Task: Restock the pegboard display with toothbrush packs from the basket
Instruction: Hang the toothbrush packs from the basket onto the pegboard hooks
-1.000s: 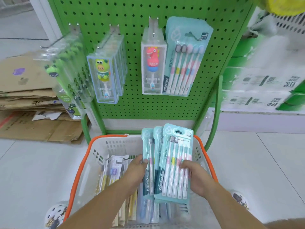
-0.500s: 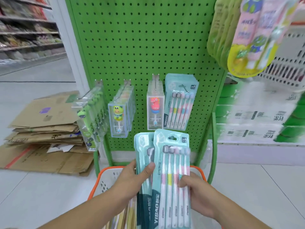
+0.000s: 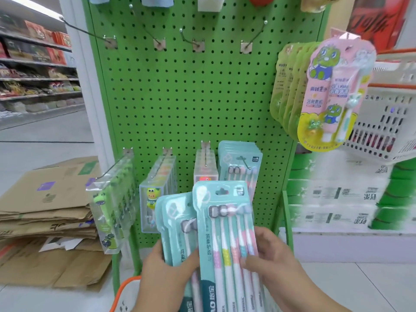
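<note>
Holding the front toothbrush pack (image 3: 227,239) low centre of frame: right hand (image 3: 272,264) pinches its right edge, thumb on the face, fingers curled behind. Left hand (image 3: 166,273) grips the other teal packs (image 3: 177,228) fanned behind it, thumb across their fronts. Basket (image 3: 126,291) w/ orange rim just below the hands, bottom centre, mostly hidden by arms.

Green pegboard (image 3: 191,97) fills centre. Bottom row, L to R: green-character brush packs (image 3: 112,208), clear boxed frog brushes (image 3: 155,194), clear box w/ red figure (image 3: 206,167), then hung teal packs (image 3: 240,163) on a hook directly behind the held pack's top, which partly blocks them. Upper row: four bare hooks (image 3: 193,41).

Right side: pink/green kids' toothpaste cards (image 3: 333,95) hang off the board edge, white basket (image 3: 387,122) behind. Left: flattened cardboard (image 3: 45,212) on floor, store shelves (image 3: 33,68) upper left.
</note>
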